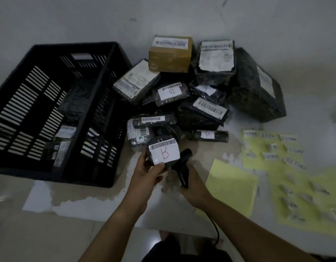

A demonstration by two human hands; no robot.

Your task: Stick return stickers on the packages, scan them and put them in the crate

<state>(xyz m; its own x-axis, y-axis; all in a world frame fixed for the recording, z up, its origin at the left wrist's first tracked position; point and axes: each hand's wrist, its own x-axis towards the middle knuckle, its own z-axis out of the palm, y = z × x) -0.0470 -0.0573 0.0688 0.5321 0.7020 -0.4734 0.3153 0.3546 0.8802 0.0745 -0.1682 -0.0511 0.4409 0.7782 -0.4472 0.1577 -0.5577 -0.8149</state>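
My left hand [147,172] grips a small black package [163,153] whose white label bears a barcode and a red letter B. My right hand [194,183] holds a black corded barcode scanner [183,166] by its handle, its head close beside the package. A black slatted crate [95,110] stands on the left with a few black packages inside, one marked RETURN [66,132]. A heap of black wrapped packages [201,108] and a brown box [171,53] lies beyond my hands. Yellow sheets with RETURN stickers [273,150] lie on the right.
All of this sits on a pale floor by a white wall. A large dark wrapped parcel [256,86] leans at the heap's right. A bare yellow sheet [231,188] lies by my right wrist. The scanner cable [214,225] trails toward my body.
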